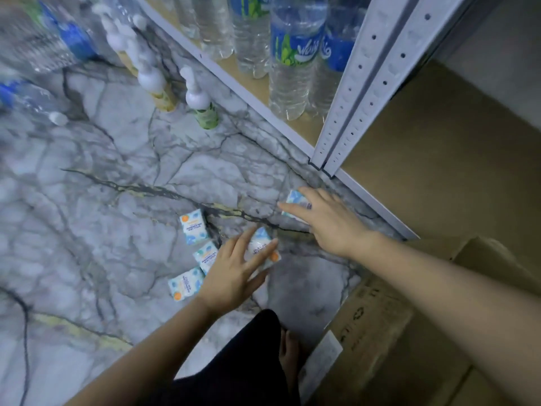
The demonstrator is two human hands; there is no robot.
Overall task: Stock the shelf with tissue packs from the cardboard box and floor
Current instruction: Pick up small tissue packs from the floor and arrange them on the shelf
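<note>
water bottles on wood board | pump bottles standing on marble floor

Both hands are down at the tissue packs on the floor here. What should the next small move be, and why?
Probably close the right hand on the pack under it and lift it onto the bare shelf board just beyond. That pack lies nearest the shelf; the left hand covers another pack, its grip unclear.

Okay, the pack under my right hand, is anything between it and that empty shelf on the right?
Nothing visible blocks it. The pack under the right hand lies on the floor just in front of the shelf's front edge, and the brown shelf board beyond is bare. The upright post stands further left.
</note>
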